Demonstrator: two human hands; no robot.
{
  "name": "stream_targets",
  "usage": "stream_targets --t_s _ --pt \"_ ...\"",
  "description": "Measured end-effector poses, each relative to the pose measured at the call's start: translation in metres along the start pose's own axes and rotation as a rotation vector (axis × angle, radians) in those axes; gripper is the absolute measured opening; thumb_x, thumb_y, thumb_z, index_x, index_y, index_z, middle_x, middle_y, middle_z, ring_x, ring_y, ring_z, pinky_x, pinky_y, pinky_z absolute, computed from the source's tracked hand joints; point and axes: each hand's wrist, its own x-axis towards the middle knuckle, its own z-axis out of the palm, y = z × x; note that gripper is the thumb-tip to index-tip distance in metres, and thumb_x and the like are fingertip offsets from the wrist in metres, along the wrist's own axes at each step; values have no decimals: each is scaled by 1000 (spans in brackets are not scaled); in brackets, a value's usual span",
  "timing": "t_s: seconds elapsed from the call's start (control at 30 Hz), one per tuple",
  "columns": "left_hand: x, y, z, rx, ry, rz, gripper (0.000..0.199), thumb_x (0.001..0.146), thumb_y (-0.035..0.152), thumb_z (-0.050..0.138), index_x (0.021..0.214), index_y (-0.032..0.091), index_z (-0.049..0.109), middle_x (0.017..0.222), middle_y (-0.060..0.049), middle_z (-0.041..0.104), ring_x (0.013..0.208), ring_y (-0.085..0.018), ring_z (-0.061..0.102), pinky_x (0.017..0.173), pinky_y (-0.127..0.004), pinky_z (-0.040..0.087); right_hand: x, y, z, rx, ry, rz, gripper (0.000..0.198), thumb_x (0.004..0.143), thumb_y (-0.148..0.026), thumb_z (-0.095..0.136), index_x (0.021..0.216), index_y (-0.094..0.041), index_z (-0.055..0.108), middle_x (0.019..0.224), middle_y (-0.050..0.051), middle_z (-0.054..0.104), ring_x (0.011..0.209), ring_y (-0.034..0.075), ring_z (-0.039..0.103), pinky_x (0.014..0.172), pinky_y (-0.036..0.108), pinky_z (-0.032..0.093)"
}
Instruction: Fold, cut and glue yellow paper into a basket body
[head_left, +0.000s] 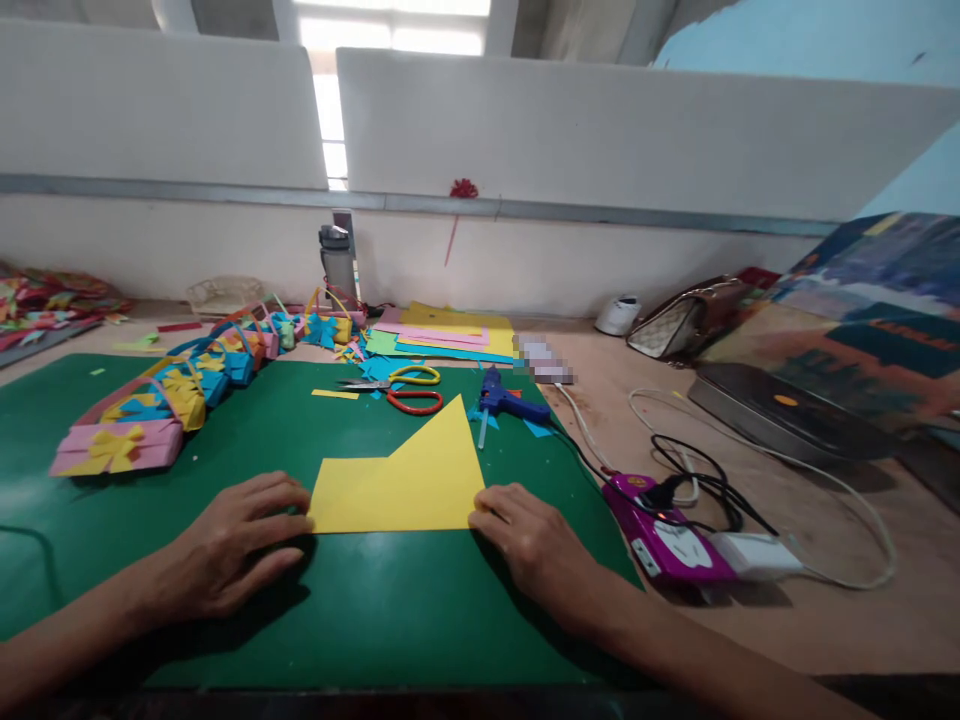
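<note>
A folded sheet of yellow paper (397,495) lies on the green cutting mat (375,620), its upper right part rising to a point. My left hand (232,540) rests at the sheet's left edge, fingertips touching it and the thumb held apart. At the lower right corner, my right hand (525,535) has its fingers curled and pinched on the paper. Beyond the sheet lie scissors (412,400) with red and yellow handles and a blue glue gun (506,400) with a glue stick near its front.
Several small paper baskets (127,445) with bows stand in a row at the left. Coloured sheets (450,335) and scraps lie at the back, near a grey bottle (339,265). On the right are a purple power strip (667,535), looped cables, a dark case (780,410) and a bag (675,325).
</note>
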Motion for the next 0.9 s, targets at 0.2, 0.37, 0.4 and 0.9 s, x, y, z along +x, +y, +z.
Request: stream_targets --t_s 0.2,0.37,0.4,0.9 --pt "84 15 18 -42 -275 248 43 90 37 50 128 18 45 129 -15 52 119 -31 46 99 -50 37 12 -5 1 85 -110 -88 21 91 -6 41 89 -14 60 95 8 63 87 17 55 81 30 42" --pt "104 9 49 -80 -292 230 58 90 55 43 138 23 35 145 -17 35 134 -39 29 101 -62 29 11 1 2 177 -95 -123 24 93 -8 37 94 -13 61 98 9 64 89 15 55 81 28 44" --pt "101 9 54 -91 -295 215 60 91 56 41 140 23 32 147 -17 32 134 -39 27 101 -63 27 10 2 3 185 -84 -126 24 94 -9 37 94 -13 61 98 9 64 90 15 54 82 28 44" --pt "90 33 49 -1 -274 106 4 91 22 50 88 20 52 93 -5 57 81 -21 49 70 -34 40 21 -5 -8 52 -233 -165 20 90 -10 45 78 -14 61 83 6 60 76 14 51 67 25 39"
